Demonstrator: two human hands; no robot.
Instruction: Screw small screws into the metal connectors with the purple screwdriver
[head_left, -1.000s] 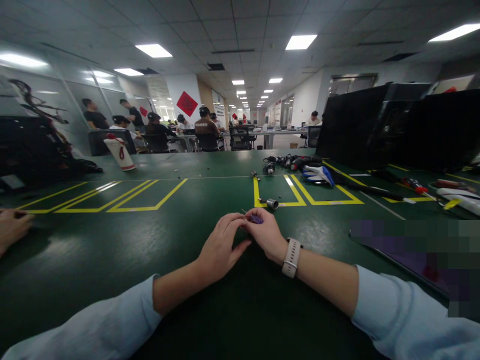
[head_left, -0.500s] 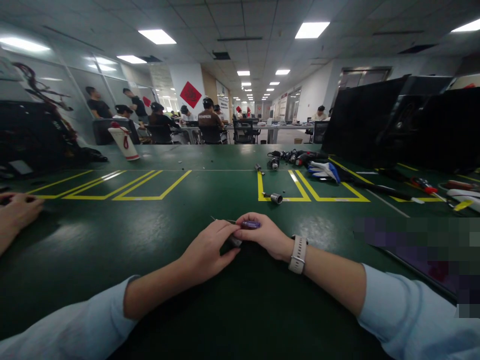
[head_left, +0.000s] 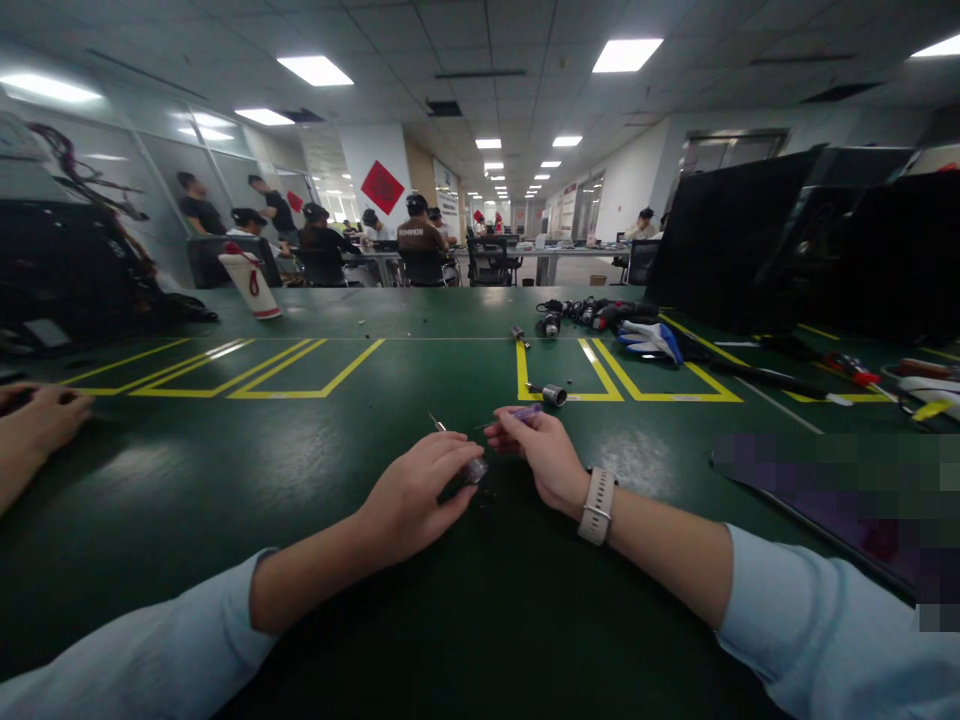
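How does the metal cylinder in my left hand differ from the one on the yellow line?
The held metal cylinder is pinched in the left hand, partly hidden; the cylinder on the yellow line lies untouched on its side. The held one is near the right hand's purple screwdriver; the other lies farther off. Both look small and silvery.

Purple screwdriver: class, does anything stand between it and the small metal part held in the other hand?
Nothing visible does. The purple screwdriver, pinched in the right hand, sits just apart from the small metal part in the left hand; only bare green table shows in the gap between them.
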